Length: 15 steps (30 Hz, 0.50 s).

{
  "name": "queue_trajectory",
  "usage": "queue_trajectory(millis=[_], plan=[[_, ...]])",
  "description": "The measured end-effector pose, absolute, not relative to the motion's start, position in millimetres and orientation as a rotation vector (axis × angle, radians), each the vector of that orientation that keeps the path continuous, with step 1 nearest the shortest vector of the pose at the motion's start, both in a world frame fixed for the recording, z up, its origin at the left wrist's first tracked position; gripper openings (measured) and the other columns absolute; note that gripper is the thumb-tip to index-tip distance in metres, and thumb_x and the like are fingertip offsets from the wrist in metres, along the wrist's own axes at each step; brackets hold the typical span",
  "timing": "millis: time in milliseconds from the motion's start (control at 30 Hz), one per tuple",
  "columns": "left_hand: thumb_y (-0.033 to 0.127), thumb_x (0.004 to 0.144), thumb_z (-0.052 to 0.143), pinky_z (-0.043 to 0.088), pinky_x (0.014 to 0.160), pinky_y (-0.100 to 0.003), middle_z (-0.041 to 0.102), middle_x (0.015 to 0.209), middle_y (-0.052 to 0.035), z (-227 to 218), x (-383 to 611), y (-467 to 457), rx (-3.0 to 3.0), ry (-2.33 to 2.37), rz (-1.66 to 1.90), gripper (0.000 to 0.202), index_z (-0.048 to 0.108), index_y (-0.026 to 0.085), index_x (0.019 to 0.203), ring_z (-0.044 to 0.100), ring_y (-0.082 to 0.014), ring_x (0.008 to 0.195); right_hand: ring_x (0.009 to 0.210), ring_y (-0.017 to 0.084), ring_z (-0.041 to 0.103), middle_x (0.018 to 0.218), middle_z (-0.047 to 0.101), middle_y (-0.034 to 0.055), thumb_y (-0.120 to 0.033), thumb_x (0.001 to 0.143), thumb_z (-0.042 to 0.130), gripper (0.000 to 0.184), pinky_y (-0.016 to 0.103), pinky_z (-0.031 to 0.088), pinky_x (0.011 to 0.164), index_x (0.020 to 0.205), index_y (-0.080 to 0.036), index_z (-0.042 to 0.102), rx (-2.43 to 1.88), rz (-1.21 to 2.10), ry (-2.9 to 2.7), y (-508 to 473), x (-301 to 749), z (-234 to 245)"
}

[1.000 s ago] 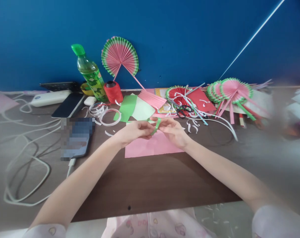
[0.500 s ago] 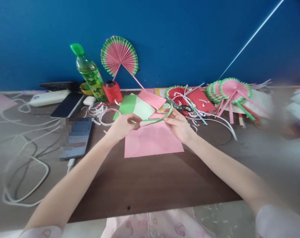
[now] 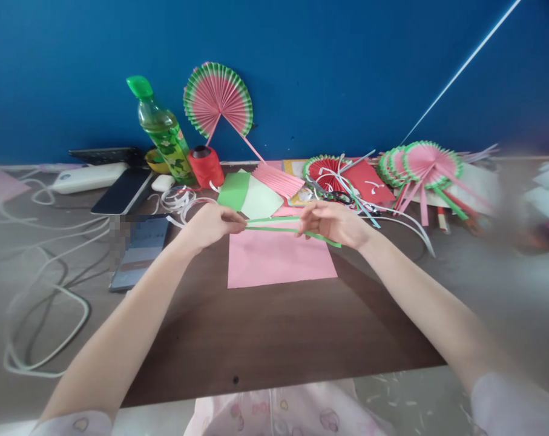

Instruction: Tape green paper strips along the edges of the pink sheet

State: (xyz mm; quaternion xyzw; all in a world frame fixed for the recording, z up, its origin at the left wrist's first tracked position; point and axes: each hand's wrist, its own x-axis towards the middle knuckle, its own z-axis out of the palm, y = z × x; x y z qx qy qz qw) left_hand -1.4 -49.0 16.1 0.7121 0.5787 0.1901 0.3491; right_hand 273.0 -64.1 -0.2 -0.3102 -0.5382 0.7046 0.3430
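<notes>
My left hand [image 3: 210,223] pinches one end of a thin green paper strip [image 3: 274,227]. My right hand [image 3: 333,223] pinches the same strip further along, and its free end sticks out to the right past my fingers. The strip is stretched almost straight between the two hands, just above a pink paper sheet [image 3: 278,260] that lies flat on the brown table [image 3: 265,339]. A second green strip edge runs close above the first, between my hands.
Behind my hands lie green paper sheets [image 3: 249,195], folded pink paper, scissors [image 3: 340,197], white strips and several pink-and-green paper fans [image 3: 426,165]. A fan [image 3: 218,97] leans on the blue wall. A green bottle [image 3: 161,130], red thread spool [image 3: 205,166], phone [image 3: 140,251] and cables [image 3: 38,290] are at left.
My hands have drawn apart and pulled the green strip from a curled loop out to a nearly straight line. Both hands moved slightly up, away from me.
</notes>
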Motion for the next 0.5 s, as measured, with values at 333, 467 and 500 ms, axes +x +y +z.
queue_trajectory(millis=[333, 467, 500], plan=[[0.027, 0.058, 0.063, 0.052, 0.069, -0.024, 0.069, 0.071, -0.001, 24, -5, -51, 1.693, 1.34, 0.083, 0.014, 0.066, 0.017, 0.067, 0.067, -0.0179, 0.074, 0.072, 0.012, 0.064, 0.098, 0.064, 0.0048, -0.017, 0.062, 0.069, 0.034, 0.026, 0.05, 0.068, 0.096, -0.016, 0.06, -1.182, 1.708, -1.965, -61, 283, 0], [0.025, 0.056, 0.064, 0.053, 0.07, -0.025, 0.067, 0.071, -0.0002, 22, -7, -51, 1.597, 1.265, -0.038, 0.014, 0.064, 0.017, 0.067, 0.068, -0.019, 0.075, 0.072, 0.015, 0.066, 0.084, 0.067, 0.0042, -0.02, 0.063, 0.067, 0.03, 0.029, 0.05, 0.071, 0.091, -0.014, 0.061, -1.303, 1.746, -2.044, -60, 286, 5], [0.025, 0.055, 0.064, 0.054, 0.069, -0.025, 0.067, 0.07, 0.0, 22, -7, -51, 1.593, 1.253, -0.072, 0.014, 0.064, 0.017, 0.067, 0.068, -0.019, 0.075, 0.072, 0.016, 0.066, 0.08, 0.068, 0.0041, -0.021, 0.063, 0.067, 0.029, 0.029, 0.05, 0.07, 0.09, -0.013, 0.062, -1.324, 1.752, -2.069, -60, 287, 6]])
